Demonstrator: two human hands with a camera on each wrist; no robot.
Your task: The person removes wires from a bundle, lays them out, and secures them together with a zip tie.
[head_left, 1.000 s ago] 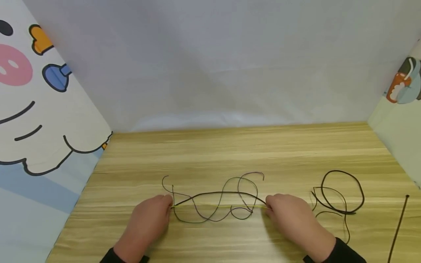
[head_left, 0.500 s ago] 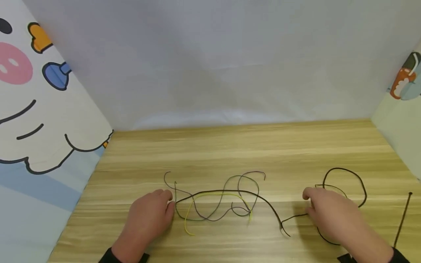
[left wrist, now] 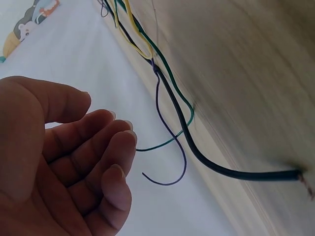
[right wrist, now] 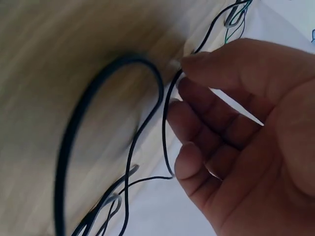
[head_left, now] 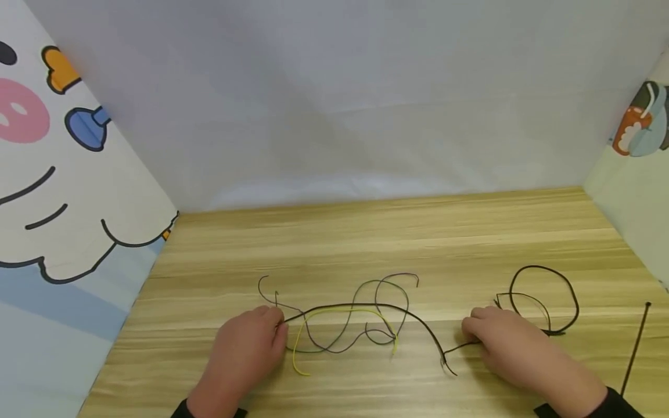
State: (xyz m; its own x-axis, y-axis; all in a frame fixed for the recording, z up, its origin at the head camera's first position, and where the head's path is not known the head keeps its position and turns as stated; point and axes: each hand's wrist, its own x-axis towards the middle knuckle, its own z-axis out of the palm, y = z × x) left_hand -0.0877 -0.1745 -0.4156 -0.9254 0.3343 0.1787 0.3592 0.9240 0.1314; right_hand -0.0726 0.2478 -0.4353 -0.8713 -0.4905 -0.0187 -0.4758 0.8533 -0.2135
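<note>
Two bare hands are held low at a wood-grain table (head_left: 366, 232). The left hand (head_left: 248, 342) is kept relaxed, its fingers loosely bent and nothing gripped; just beside its fingertips, one end of a thick black cable (head_left: 366, 304) is seen, and the rest is arched across the table between the hands. By the right hand (head_left: 514, 342), a thin black wire (right wrist: 164, 123) is pinched between the tips of thumb and forefinger. Along the near side of the arch, a yellow wire (head_left: 334, 308) is curved, and the cable is crossed by a looped green wire (left wrist: 192, 110) and a purple wire (left wrist: 185, 160). Just beyond the right hand, a black cable loop (head_left: 577, 305) is laid; farther right, a straight black rod (head_left: 635, 348) is placed. The table is backed by a pale sheet (head_left: 366, 104) and flanked on the left by a cartoon-printed panel (head_left: 78, 232).
</note>
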